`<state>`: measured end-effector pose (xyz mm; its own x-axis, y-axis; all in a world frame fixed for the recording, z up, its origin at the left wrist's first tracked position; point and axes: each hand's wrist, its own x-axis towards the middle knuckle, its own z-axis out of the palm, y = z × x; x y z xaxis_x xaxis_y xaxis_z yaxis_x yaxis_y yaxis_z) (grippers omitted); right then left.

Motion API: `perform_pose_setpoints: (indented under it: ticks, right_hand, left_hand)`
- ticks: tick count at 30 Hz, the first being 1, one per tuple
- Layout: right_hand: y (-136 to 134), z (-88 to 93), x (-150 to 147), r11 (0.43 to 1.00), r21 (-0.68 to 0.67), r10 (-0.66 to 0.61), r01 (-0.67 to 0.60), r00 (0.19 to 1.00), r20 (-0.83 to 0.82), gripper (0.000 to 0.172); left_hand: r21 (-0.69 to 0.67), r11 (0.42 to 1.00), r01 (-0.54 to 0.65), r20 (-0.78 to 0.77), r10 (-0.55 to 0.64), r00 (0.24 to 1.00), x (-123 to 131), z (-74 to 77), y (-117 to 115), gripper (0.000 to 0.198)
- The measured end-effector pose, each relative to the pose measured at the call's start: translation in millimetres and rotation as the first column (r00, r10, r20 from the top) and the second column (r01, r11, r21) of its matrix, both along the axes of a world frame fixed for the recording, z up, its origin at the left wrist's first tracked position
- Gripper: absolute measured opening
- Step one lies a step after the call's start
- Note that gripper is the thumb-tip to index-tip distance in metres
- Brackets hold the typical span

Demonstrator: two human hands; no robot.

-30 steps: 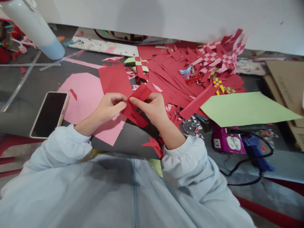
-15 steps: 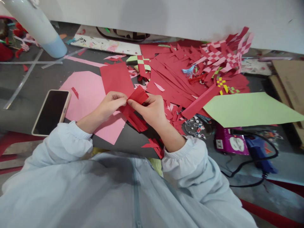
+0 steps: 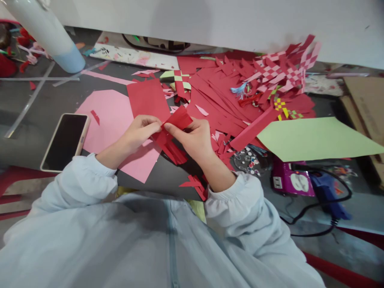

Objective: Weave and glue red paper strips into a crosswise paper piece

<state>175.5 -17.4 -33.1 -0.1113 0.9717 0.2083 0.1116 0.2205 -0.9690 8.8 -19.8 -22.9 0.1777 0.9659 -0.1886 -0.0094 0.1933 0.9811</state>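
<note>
Between my two hands is a piece made of red paper strips (image 3: 173, 151), its strips hanging down toward me. My left hand (image 3: 143, 130) is closed, pinching the piece at its left side with thumb and forefinger. On the other side my right hand (image 3: 194, 136) grips it, thumb on top and fingers curled behind, partly hidden. Below the hands lies a pink paper sheet (image 3: 103, 106), and a red paper sheet (image 3: 147, 98) rests over its upper right part. Small red scraps (image 3: 195, 186) sit near my right wrist.
A phone (image 3: 64, 142) lies at left, with a bottle (image 3: 57, 40) behind it. Red paper strips and sheets (image 3: 216, 96) and woven pink-red pieces (image 3: 274, 68) pile up at the back. At right are green paper (image 3: 315, 140), a purple box (image 3: 289, 180) and a blue glue gun (image 3: 328, 194).
My right hand has shifted slightly to the right, and the upper part of the red strips has turned a little with it. The left hand stays nearly in place.
</note>
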Motion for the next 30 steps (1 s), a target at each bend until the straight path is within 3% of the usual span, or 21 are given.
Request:
perform_pose_setpoints:
  ticks: [2, 5, 7, 9, 11, 13, 17, 23, 27, 30]
  right_hand:
    - [1, 2.8, 3, 0.998, 0.016, -0.067, 0.068, 0.997, -0.043, 0.027]
    - [1, 7.3, 9, 0.975, 0.127, -0.177, 0.181, 0.983, -0.043, 0.028]
    - [0, 8.1, 13, 0.940, 0.272, -0.213, 0.206, 0.977, -0.002, 0.027]
    - [0, 5.8, 17, 0.892, 0.420, -0.212, 0.170, 0.976, 0.054, 0.022]
    - [0, 0.9, 19, 0.840, 0.534, -0.195, 0.095, 0.972, 0.134, 0.019]
    - [0, -4.5, 19, 0.787, 0.617, -0.191, 0.004, 0.953, 0.237, 0.020]
    - [-2, -8.6, 18, 0.731, 0.666, -0.203, -0.148, 0.885, 0.419, 0.028]
    - [-3, -6.7, 17, 0.663, 0.722, -0.279, -0.198, 0.829, 0.484, 0.035]
    - [1, -10.4, 15, 0.724, 0.654, -0.202, -0.218, 0.840, 0.504, 0.047]
    - [3, -10.3, 13, 0.790, 0.589, -0.112, -0.170, 0.904, 0.412, 0.044]
  left_hand:
    - [0.118, 0.991, -0.063, -0.003, 0.064, 0.998, -3, -3.0, 4, 0.007]
    - [0.360, 0.910, -0.205, 0.058, 0.197, 0.979, -7, -4.4, 6, 0.007]
    - [0.418, 0.890, -0.182, 0.063, 0.171, 0.983, -9, -2.6, 4, 0.027]
    - [0.349, 0.937, -0.028, 0.017, 0.023, 1.000, -9, -0.5, 1, 0.046]
    - [0.203, 0.971, 0.127, 0.022, -0.134, 0.991, -8, 0.1, -1, 0.050]
    - [0.129, 0.979, 0.160, 0.103, -0.173, 0.979, -7, -0.9, -2, 0.049]
    - [0.114, 0.992, 0.046, 0.159, -0.064, 0.985, -7, 0.1, 0, 0.049]
    - [0.225, 0.974, -0.023, 0.033, 0.016, 0.999, -7, 5.9, 1, 0.049]
    - [0.205, 0.967, -0.152, 0.077, 0.139, 0.987, -6, 2.0, 4, 0.042]
    - [0.223, 0.948, -0.228, 0.102, 0.210, 0.972, -5, 0.7, 5, 0.039]
